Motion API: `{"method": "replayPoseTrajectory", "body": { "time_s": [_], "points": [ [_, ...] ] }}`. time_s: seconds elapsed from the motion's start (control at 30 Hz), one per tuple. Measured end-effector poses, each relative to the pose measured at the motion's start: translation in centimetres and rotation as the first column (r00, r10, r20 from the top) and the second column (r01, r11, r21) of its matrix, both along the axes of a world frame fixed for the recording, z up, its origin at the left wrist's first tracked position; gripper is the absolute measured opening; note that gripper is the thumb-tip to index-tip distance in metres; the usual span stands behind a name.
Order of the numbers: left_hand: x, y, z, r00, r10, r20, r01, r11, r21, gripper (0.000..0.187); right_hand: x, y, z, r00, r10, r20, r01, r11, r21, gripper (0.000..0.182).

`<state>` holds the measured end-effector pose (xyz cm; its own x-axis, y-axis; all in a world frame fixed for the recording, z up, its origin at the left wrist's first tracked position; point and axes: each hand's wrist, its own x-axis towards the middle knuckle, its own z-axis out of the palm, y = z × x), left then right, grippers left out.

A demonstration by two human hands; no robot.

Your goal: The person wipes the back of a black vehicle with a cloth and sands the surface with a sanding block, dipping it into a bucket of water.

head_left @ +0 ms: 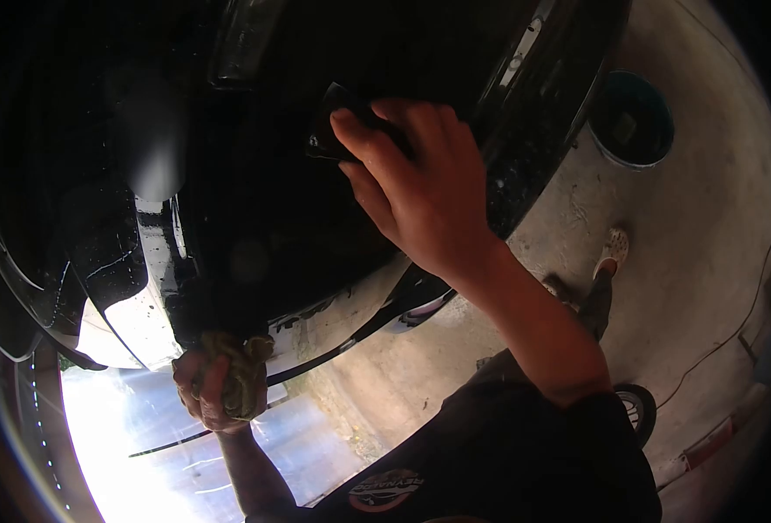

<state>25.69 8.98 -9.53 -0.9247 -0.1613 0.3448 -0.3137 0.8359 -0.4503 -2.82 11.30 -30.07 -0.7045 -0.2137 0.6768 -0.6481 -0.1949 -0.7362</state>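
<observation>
A glossy black car body (263, 166) fills the upper left and centre, with water drops and light reflections on it. My right hand (420, 166) presses a dark, flat, block-like pad (322, 131) against the panel, fingers curled over it. Its exact kind is hard to make out in the dark. Lower left, my left hand (207, 388) grips a crumpled yellowish-green cloth (244, 370) beside the car's lower edge. The cloth bulges out between and past the fingers.
A dark bucket (655, 100) stands on the concrete floor (699, 227) at the upper right. Below it show a shoe (612, 250), a small wheel (636, 411) and a thin cable (718, 344) along the floor. Bright light falls at the lower left.
</observation>
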Motion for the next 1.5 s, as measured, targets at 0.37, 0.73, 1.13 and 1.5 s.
{"method": "replayPoseTrajectory", "body": {
  "time_s": [0.37,0.73,1.13,1.5],
  "points": [
    [0.9,-0.7,0.1,0.999,-0.047,0.008,0.047,0.999,-0.008,0.055,0.5,0.5,-0.1,1.000,0.022,0.004,-0.022,0.999,0.031,0.053],
    [0.7,-0.4,0.2,1.000,-0.026,0.006,0.026,1.000,0.000,0.055,0.6,-0.1,-0.1,1.000,-0.012,0.019,0.012,1.000,0.012,0.051],
    [0.8,-0.4,0.1,1.000,-0.016,-0.009,0.016,1.000,0.009,0.054,0.7,-0.1,0.2,0.991,0.047,0.125,-0.042,0.998,-0.046,0.049],
    [0.8,-0.5,0.3,0.999,-0.041,0.030,0.042,0.999,-0.014,0.054,0.8,0.1,0.4,0.984,0.060,0.169,-0.059,0.998,-0.012,0.047]
  ]
}}
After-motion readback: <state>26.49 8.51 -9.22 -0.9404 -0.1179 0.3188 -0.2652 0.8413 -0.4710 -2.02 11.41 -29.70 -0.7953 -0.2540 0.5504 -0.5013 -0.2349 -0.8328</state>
